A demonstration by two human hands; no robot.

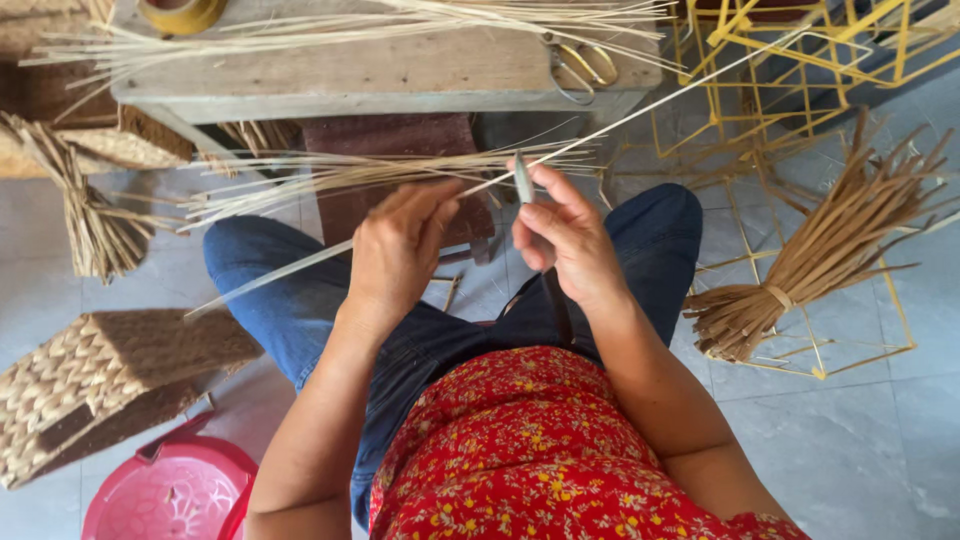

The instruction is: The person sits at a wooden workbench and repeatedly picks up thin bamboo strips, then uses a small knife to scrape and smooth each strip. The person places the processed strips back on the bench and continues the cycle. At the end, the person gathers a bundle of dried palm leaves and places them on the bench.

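At the bottom of the frame is a red shirt with little flowers (530,450), and above it are blue jeans (310,300) on two bent knees. In the middle of the frame, the left hand (398,250) is curled around a long pale strip (290,265), with the fingers pressed together on it. This strip runs from the lower left, through both hands, and far up to the upper right of the frame. The right hand (560,240) is just beside the left one, and it pinches a small grey blade (524,182) between thumb and fingers, with the blade touching the strip. In the lower left corner is a pink plastic bowl (170,495) on the floor, and above it lies a woven basket (100,375). On the right side of the frame a tied bundle of brown reeds (830,250) rests on a yellow wire frame (850,350). Just above the hands, a loose bunch of thin pale straws (380,170) lies across. At the top of the frame is a wooden counter (400,75) with more straws on it, a pair of scissors (580,65) near its right end, and a roll of tape (180,12) at its upper left.
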